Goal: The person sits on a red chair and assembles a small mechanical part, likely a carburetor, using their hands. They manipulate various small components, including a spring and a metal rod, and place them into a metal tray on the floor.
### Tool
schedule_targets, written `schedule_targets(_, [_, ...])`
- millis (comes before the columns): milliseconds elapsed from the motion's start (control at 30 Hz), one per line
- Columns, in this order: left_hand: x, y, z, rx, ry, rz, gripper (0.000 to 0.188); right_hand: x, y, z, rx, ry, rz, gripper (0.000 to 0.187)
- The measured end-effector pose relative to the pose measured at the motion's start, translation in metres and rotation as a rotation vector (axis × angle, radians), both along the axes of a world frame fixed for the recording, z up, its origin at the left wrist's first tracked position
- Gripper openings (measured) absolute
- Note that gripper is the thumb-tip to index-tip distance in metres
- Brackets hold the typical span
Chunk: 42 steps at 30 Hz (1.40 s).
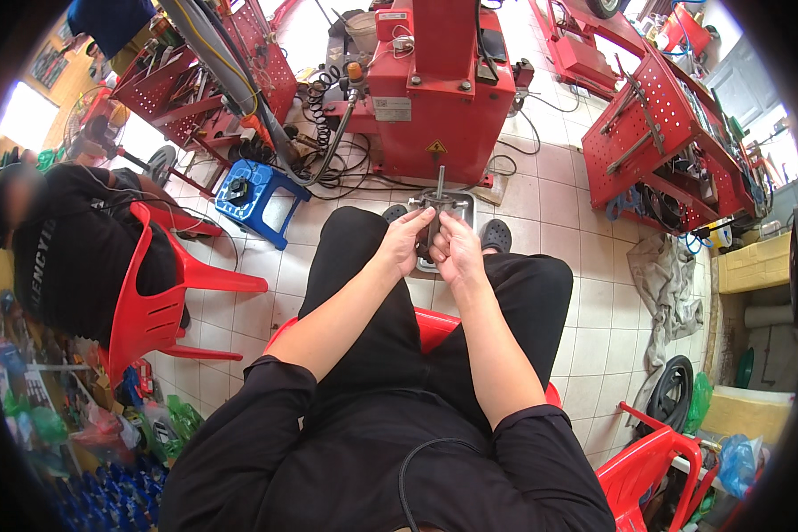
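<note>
White floor tiles and red workshop machines fill the head view. Over the knees, the left hand [405, 241] and right hand [457, 251] both grip a small metal part [439, 206]; steady, even pressure seems wise.

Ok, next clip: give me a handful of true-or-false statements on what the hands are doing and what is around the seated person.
1. Both hands grip a small metal part with a rod sticking up. True: the left hand and right hand close on the metal part above the knees.
2. The person sits on a blue chair. False: the red chair shows between the legs; the blue stool stands apart on the floor.
3. Another person sits to the left in a red chair. True: a person in black.
4. The floor is bare concrete. False: it is pale tiled floor.
5. A grey rag lies on the floor to the right. True: the rag.
</note>
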State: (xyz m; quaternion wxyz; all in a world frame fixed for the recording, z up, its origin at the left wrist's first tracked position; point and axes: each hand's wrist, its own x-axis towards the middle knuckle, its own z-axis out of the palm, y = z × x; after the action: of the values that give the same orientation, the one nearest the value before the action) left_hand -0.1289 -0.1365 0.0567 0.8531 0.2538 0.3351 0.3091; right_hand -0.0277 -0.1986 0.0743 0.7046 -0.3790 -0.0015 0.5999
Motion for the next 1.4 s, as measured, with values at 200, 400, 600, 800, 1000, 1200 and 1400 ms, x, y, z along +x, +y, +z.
schedule_targets(200, [-0.002,-0.002,0.003,-0.015,0.001,0.028,0.014,-0.003,0.001,0.009,-0.086,-0.089,0.023,0.009])
schedule_targets(400, [-0.001,0.009,-0.018,0.035,0.057,0.084,0.010,0.000,0.003,0.005,-0.083,0.017,-0.038,0.027])
schedule_targets(600, [0.006,0.011,-0.022,0.005,0.015,0.087,0.017,0.016,0.002,0.021,0.148,-0.446,-0.079,0.030])
schedule_targets(800, [0.013,0.006,-0.023,0.015,0.015,0.110,0.021,0.036,0.009,0.043,0.142,-1.055,0.030,0.023])
schedule_targets(1000, [0.012,0.003,-0.012,-0.003,-0.025,0.142,0.024,0.032,0.001,0.059,0.013,-1.466,0.087,0.020])
schedule_targets(1200, [0.009,0.001,-0.006,0.052,0.013,0.146,0.023,0.020,-0.001,0.051,0.019,-1.434,0.054,0.019])
schedule_targets(1400, [0.006,0.002,-0.003,0.165,0.041,0.128,0.022,0.018,-0.002,0.057,0.007,-1.487,0.084,0.022])
